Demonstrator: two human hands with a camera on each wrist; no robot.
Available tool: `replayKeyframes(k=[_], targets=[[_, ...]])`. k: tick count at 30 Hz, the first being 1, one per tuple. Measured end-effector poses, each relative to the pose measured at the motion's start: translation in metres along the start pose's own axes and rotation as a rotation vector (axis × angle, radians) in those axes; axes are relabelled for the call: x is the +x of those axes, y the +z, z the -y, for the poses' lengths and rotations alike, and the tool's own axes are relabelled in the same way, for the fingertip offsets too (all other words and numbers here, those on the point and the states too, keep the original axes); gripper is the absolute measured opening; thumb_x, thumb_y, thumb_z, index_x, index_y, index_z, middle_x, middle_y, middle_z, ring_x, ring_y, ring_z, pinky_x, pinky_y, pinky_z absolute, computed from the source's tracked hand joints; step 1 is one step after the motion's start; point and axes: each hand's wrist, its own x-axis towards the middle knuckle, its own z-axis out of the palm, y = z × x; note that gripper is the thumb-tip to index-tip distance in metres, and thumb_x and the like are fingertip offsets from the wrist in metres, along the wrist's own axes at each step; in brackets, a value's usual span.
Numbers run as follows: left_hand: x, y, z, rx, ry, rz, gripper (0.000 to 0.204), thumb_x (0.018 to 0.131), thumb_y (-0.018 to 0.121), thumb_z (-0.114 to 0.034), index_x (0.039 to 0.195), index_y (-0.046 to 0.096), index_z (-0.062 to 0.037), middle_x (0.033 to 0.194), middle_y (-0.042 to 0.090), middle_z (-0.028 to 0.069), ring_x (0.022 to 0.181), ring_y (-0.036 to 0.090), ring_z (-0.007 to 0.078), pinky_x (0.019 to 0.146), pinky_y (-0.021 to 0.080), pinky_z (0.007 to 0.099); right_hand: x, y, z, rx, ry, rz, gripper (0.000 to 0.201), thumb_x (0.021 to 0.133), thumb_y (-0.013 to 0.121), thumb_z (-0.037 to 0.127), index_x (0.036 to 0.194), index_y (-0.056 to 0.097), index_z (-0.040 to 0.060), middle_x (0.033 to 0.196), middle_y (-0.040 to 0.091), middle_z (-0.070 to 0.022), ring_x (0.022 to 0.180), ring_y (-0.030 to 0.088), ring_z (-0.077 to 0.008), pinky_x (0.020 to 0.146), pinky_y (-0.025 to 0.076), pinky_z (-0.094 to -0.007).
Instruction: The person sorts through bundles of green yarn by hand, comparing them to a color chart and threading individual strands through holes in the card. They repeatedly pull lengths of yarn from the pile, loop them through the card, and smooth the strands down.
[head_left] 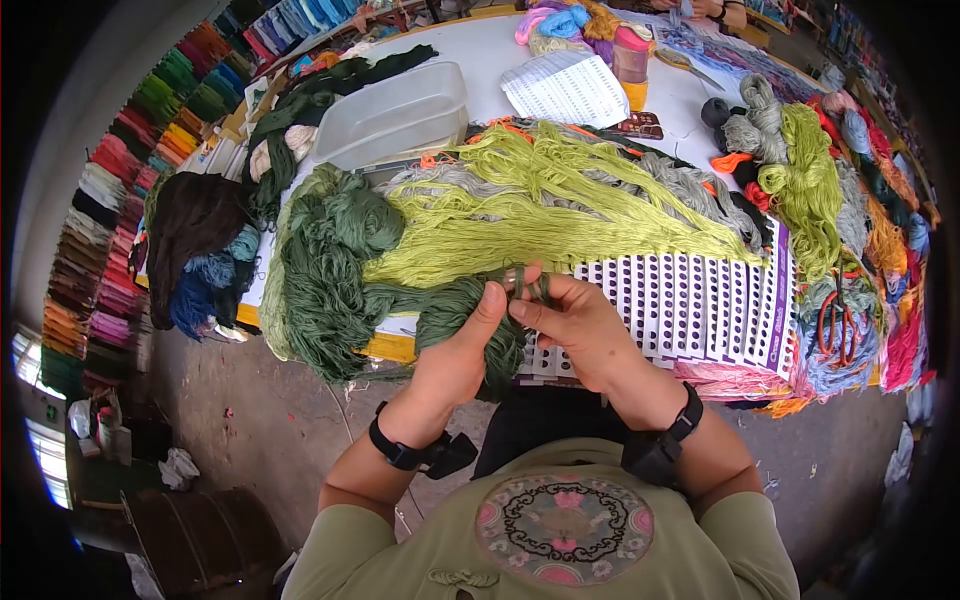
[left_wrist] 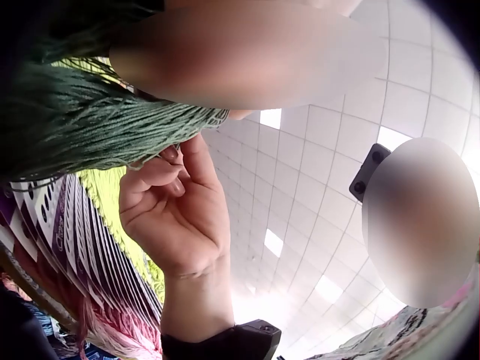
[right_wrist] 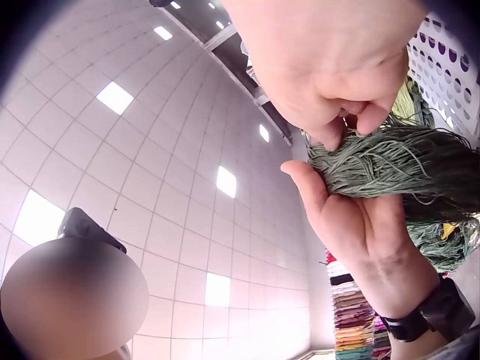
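A skein of dark green thread (head_left: 450, 312) stretches from a larger heap of the same green thread (head_left: 325, 280) to both hands, in front of the body. My left hand (head_left: 458, 362) holds the skein near its end, thumb upright beside the strands and the other fingers hidden behind them. In the right wrist view the strands (right_wrist: 375, 161) lie across the left hand (right_wrist: 356, 229). My right hand (head_left: 592, 338) pinches a few strands at the skein's end between thumb and fingers. The left wrist view shows the right hand (left_wrist: 180, 214) with bent fingertips at the bunched thread end (left_wrist: 180, 127).
Yellow-green thread (head_left: 560, 220) spreads over the table behind the hands. Printed cards with rows of holes (head_left: 690, 310) line the front edge at right. A clear plastic tub (head_left: 395, 115), a printed sheet (head_left: 565, 88) and red-handled scissors (head_left: 836, 325) lie around.
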Motion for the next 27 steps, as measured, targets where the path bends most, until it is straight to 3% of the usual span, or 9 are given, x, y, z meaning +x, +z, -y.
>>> replayKeyframes(k=[5,13,27], targets=[[-0.0001,-0.0008,-0.0046,-0.021,0.008,-0.008,0.037,0.098,0.047,-0.027,0.120,0.054,0.0016,0.122,0.057,0.0124,0.110,0.054,0.0188,0.095,0.045,0.0336,-0.0018,0.0014,0.0006,0.055,0.004,-0.027,0.026,0.085,0.069,0.025,0.107,0.066,0.0121,0.091,0.060,0.0087,0.078,0.050,-0.0015,0.059,0.041,-0.0188],[-0.0008,-0.0051,0.0023,-0.068,0.019,-0.110,0.022,0.093,0.057,-0.017,0.104,0.061,0.0011,0.108,0.062,0.0095,0.095,0.059,0.0163,0.084,0.048,0.0307,-0.0025,0.0020,0.0015,0.114,0.003,-0.002,0.033,0.085,0.070,0.027,0.111,0.063,0.0082,0.096,0.063,0.0070,0.079,0.050,-0.0003,0.057,0.041,-0.0171],[-0.0045,-0.0011,-0.0014,-0.180,-0.002,-0.135,0.015,0.092,0.058,-0.010,0.102,0.062,0.0008,0.099,0.064,0.0072,0.088,0.062,0.0164,0.079,0.051,0.0291,-0.0059,0.0002,0.0032,0.161,0.013,0.024,0.036,0.091,0.061,0.029,0.116,0.059,0.0024,0.098,0.064,0.0040,0.079,0.054,-0.0023,0.054,0.042,-0.0167]])
